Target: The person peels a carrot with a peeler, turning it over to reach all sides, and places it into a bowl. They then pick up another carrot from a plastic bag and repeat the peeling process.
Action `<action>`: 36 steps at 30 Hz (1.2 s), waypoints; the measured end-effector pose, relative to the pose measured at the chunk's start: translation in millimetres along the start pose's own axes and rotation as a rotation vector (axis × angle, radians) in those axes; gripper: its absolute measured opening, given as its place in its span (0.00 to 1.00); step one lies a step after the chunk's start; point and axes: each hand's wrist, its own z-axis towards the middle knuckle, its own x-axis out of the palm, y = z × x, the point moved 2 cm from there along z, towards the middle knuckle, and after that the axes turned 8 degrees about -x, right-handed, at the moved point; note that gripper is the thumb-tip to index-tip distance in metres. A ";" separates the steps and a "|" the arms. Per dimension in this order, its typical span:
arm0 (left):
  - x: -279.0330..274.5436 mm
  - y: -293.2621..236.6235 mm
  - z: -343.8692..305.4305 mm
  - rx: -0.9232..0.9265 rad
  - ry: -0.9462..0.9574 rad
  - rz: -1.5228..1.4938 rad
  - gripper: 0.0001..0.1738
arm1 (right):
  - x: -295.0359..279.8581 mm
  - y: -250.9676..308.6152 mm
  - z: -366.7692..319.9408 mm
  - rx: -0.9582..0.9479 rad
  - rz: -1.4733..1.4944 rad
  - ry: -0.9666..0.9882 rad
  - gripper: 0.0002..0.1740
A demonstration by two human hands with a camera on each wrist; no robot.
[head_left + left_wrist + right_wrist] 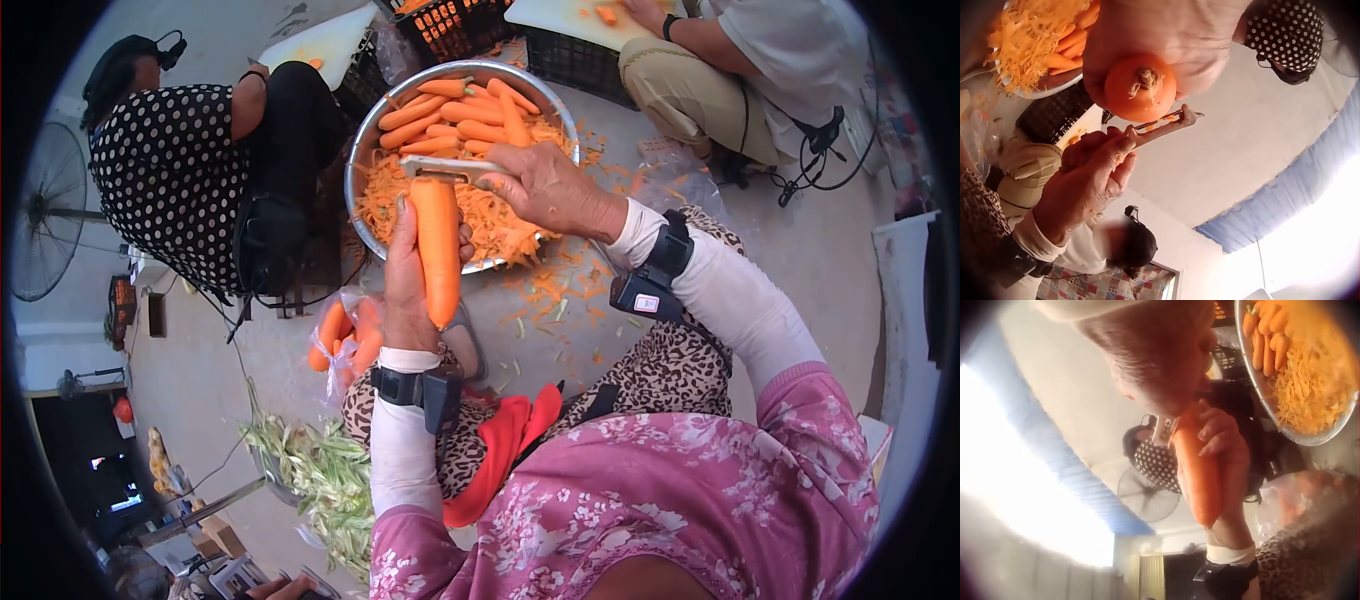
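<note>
In the head view the left hand (407, 290) grips a large carrot (437, 250) that stands roughly upright in the picture. The right hand (560, 190) holds a peeler (440, 166) across the carrot's upper end. The left wrist view shows the carrot's stem end (1140, 87) close up, the peeler (1163, 127) beside it, and the right hand (1088, 181) round its handle. In the right wrist view, the left hand's fingers (1219, 434) wrap the carrot (1197, 469), and the peeler (1163, 430) is partly hidden by the right hand (1154, 356).
A metal bowl (354, 200) beyond the hands holds whole carrots (470, 112) and orange peelings (500, 225). Bagged carrots (345, 335) and leafy husks (330, 490) lie to the left. Two people sit opposite near cutting boards (320, 48) and black crates (575, 68). Scraps litter the floor.
</note>
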 end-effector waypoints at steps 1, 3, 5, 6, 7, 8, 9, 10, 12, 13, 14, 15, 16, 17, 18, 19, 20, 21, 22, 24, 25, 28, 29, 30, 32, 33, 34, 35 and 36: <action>0.1 1.2 1.1 0.000 0.004 0.002 0.28 | -3.8 -5.4 3.3 -0.001 -0.003 -0.003 0.15; -0.8 6.2 2.6 -0.051 -0.024 0.008 0.28 | -7.8 -14.0 6.2 0.161 0.030 0.134 0.18; -0.3 8.6 2.9 -0.037 -0.093 0.059 0.29 | -6.3 -14.9 4.2 0.148 -0.009 0.111 0.19; 0.0 9.4 3.2 -0.030 -0.100 0.070 0.29 | -7.0 -12.0 3.1 0.150 -0.011 0.103 0.18; 0.7 10.3 3.6 -0.027 -0.105 0.082 0.29 | -8.3 -10.5 1.5 0.155 -0.015 0.094 0.18; 0.5 10.4 4.6 -0.031 -0.100 0.084 0.29 | -8.2 -12.8 0.7 0.159 -0.019 0.090 0.18; -0.8 10.4 4.7 -0.035 -0.089 0.079 0.28 | -5.6 -16.3 0.3 0.213 -0.001 0.111 0.18; -1.8 10.3 4.7 -0.039 -0.083 0.074 0.28 | -3.2 -19.2 0.1 0.267 0.022 0.133 0.17; -2.2 10.1 5.8 -0.038 -0.073 0.057 0.29 | -1.8 -19.8 -0.4 0.243 -0.011 0.119 0.17; -1.4 9.7 6.5 -0.037 -0.061 0.039 0.29 | -2.0 -18.5 -0.2 0.220 -0.047 0.106 0.16; -0.6 9.6 6.8 -0.041 -0.060 0.043 0.29 | -2.2 -17.1 -0.1 0.223 -0.047 0.101 0.16; 0.4 9.7 6.4 -0.027 -0.052 0.014 0.29 | -3.4 -14.1 0.7 0.238 -0.046 0.112 0.15; 2.1 10.3 5.7 -0.014 -0.044 -0.016 0.29 | -5.2 -12.9 0.4 0.253 -0.047 0.124 0.15; 4.6 11.0 4.2 -0.019 -0.040 -0.011 0.29 | -6.1 -15.1 -1.1 0.257 -0.049 0.117 0.15; 10.3 10.8 1.3 -0.007 -0.005 0.046 0.29 | -5.0 -19.5 -3.3 0.259 -0.164 0.169 0.14; 16.3 10.1 -0.8 0.002 0.031 0.106 0.29 | -3.9 -24.3 -5.9 0.264 -0.279 0.217 0.14; 21.0 8.7 -2.5 -0.014 0.036 0.122 0.29 | -2.1 -30.2 -7.8 0.278 -0.277 0.199 0.14; 26.4 6.4 -5.4 -0.017 0.115 0.082 0.29 | -0.4 -33.9 -7.5 0.293 -0.226 0.189 0.13; 29.3 4.1 -6.6 -0.004 0.193 0.029 0.29 | 0.7 -37.0 -5.9 0.293 -0.180 0.194 0.12; 23.7 1.1 -2.2 0.015 0.143 -0.022 0.29 | -0.4 -35.9 -4.9 0.229 -0.128 0.127 0.11; 20.4 -0.3 -1.4 0.015 0.095 -0.057 0.30 | -1.7 -32.3 -4.3 0.179 -0.070 0.040 0.10; 18.8 0.3 -0.9 0.036 -0.001 -0.090 0.30 | 0.1 -13.8 -3.5 0.098 -0.040 0.005 0.11; 17.4 0.3 -1.1 0.041 -0.004 -0.094 0.30 | 0.8 -6.2 -2.8 0.050 -0.016 -0.034 0.11; 15.3 -0.5 -1.4 0.048 -0.009 -0.116 0.30 | 2.0 -1.0 -0.8 0.025 0.038 -0.031 0.11; 11.0 -2.5 -2.0 0.060 -0.020 -0.139 0.30 | 1.4 10.9 -0.2 0.013 0.108 0.071 0.11; 9.4 -3.7 -1.4 0.080 -0.043 -0.141 0.31 | 3.2 15.7 -1.4 0.007 0.169 0.166 0.12; 8.6 -4.5 -1.0 0.098 -0.064 -0.143 0.31 | 6.4 18.6 -4.0 -0.064 0.133 0.187 0.11; 8.8 -4.3 -1.4 0.098 -0.065 -0.144 0.31 | 9.3 20.1 -6.9 -0.064 0.134 0.189 0.11; 10.5 -4.1 -2.4 0.102 -0.110 -0.120 0.32 | 12.4 22.3 -9.8 -0.098 0.230 0.201 0.10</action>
